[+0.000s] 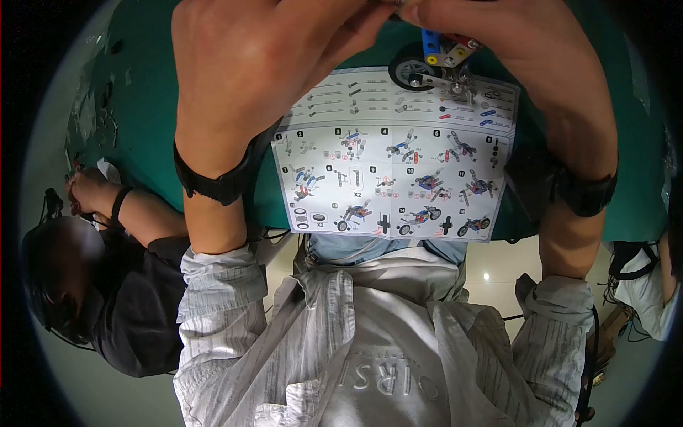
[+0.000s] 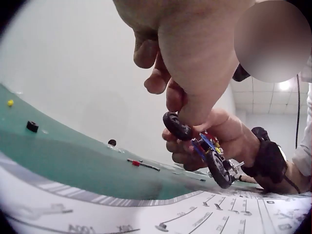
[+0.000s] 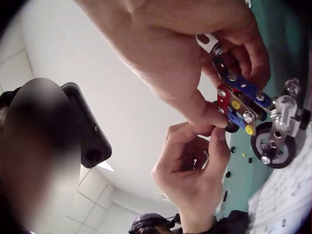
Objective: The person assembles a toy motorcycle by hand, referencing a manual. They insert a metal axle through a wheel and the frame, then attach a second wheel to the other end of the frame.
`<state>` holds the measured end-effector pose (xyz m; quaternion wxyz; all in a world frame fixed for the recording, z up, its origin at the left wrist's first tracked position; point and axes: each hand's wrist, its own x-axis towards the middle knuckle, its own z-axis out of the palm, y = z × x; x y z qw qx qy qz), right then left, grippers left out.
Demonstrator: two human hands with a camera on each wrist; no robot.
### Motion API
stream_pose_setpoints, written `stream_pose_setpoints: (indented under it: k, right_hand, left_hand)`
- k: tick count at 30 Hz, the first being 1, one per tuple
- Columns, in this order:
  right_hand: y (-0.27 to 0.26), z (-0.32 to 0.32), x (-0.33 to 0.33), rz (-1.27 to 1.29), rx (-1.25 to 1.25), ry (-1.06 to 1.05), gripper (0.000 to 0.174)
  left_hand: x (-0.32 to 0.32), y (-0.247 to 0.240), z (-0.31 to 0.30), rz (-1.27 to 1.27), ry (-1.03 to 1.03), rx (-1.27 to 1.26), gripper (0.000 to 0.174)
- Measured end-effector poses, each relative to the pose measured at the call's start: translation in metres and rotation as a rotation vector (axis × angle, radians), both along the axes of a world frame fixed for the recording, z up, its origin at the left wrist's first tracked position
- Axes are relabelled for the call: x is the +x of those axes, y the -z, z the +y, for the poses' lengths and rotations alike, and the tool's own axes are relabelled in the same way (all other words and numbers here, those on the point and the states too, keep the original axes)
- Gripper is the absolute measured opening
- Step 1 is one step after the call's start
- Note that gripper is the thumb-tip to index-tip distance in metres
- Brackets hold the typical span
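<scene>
A small motorcycle model of blue, red and metal strips (image 3: 248, 95) shows in the right wrist view, gripped by my right hand (image 3: 175, 53), whose fingers curl behind it. One black wheel (image 3: 274, 145) hangs at its lower end, over the printed sheet. In the left wrist view my left hand (image 2: 195, 53) pinches at the other black wheel (image 2: 176, 126), with my right hand (image 2: 231, 139) close beside it. From the head view, my left hand (image 1: 249, 64) and right hand (image 1: 526, 64) meet at the top edge, where the fingertips are cut off.
An instruction sheet (image 1: 370, 153) lies on the green table (image 1: 149, 135). Loose parts are on the table beyond it, among them a red piece with a rod (image 2: 141, 165) and a black piece (image 2: 32, 126). Another person in a dark top (image 1: 142, 306) is at the left.
</scene>
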<state>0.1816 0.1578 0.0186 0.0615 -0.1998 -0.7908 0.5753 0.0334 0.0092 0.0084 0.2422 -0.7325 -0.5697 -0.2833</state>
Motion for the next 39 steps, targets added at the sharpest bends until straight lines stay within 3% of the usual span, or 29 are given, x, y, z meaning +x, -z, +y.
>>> stream_pose_setpoints:
  k: [5, 11, 29, 34, 39]
  right_hand:
    - [-0.006, -0.019, 0.001, -0.005, 0.261, 0.085, 0.020]
    - [-0.005, -0.019, 0.001, -0.001, 0.279, 0.095, 0.020]
    - [-0.001, -0.014, -0.001, 0.075, 0.077, 0.011, 0.022]
    - [0.001, -0.023, -0.002, 0.155, 0.117, 0.063, 0.023]
    - [0.012, -0.003, -0.004, 0.223, -0.112, -0.014, 0.024]
  left_hand:
    - [-0.002, 0.003, 0.000, 0.024, -0.005, 0.019, 0.019]
    - [-0.001, 0.003, -0.001, -0.006, -0.009, 0.006, 0.017]
    - [-0.003, 0.010, 0.002, 0.005, -0.085, 0.113, 0.021]
    - [0.004, 0.000, 0.002, -0.002, -0.109, 0.101, 0.019]
    - [0.004, -0.002, 0.001, -0.028, -0.113, 0.078, 0.016]
